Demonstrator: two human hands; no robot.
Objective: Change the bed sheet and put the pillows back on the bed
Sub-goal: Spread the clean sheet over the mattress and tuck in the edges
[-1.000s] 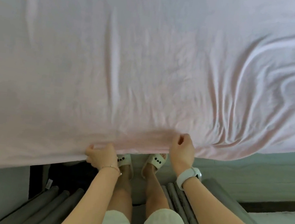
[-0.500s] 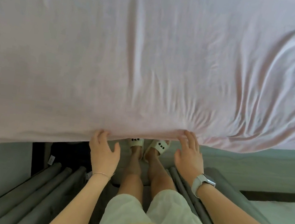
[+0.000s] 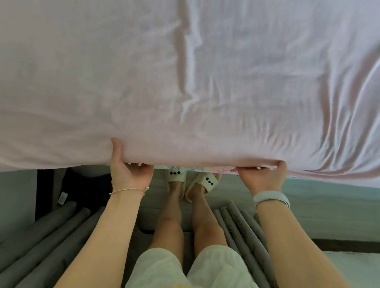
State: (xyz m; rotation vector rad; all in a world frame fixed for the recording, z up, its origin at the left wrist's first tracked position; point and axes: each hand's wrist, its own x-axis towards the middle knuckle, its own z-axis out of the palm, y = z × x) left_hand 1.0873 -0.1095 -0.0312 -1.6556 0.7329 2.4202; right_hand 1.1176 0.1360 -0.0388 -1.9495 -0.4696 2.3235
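While pink sheet (image 3: 193,72) lies spread over bed, near edge hangs at mattress side. Left hand (image 3: 128,172) and right hand (image 3: 261,176) each clamp grip on that hem, thumbs on top, fingers curled beneath. Step, by my guess: tucking near edge. Next move calls for pushing hem under mattress, keeping cloth taut. No pillows in view.

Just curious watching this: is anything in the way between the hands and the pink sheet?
Nothing visible. The left hand and right hand already grip the pink sheet at its near edge.
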